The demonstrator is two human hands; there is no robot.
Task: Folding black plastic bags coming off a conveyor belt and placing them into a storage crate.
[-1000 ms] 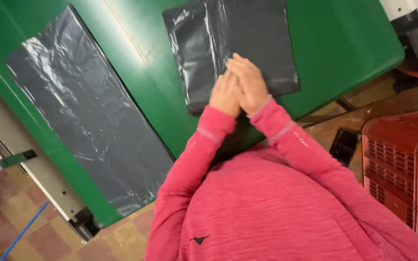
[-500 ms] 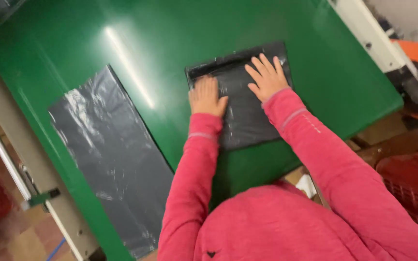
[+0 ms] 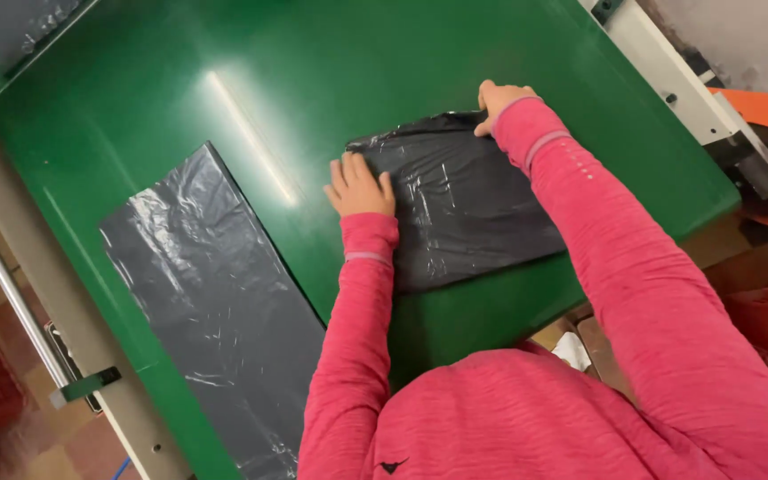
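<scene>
**Folded black bag under both hands, near the table's front edge**

The folded black plastic bag (image 3: 468, 209) lies flat on the green table (image 3: 313, 98), close to its near edge and toward the right corner. Your left hand (image 3: 359, 187) rests open on the bag's left edge, fingers spread, palm down, gripping nothing. Your right hand (image 3: 500, 102) sits at the bag's far corner, fingers curled at the plastic; whether they pinch it, you cannot tell. A second black bag (image 3: 211, 302) lies spread flat, well apart, toward the table's left edge.
</scene>
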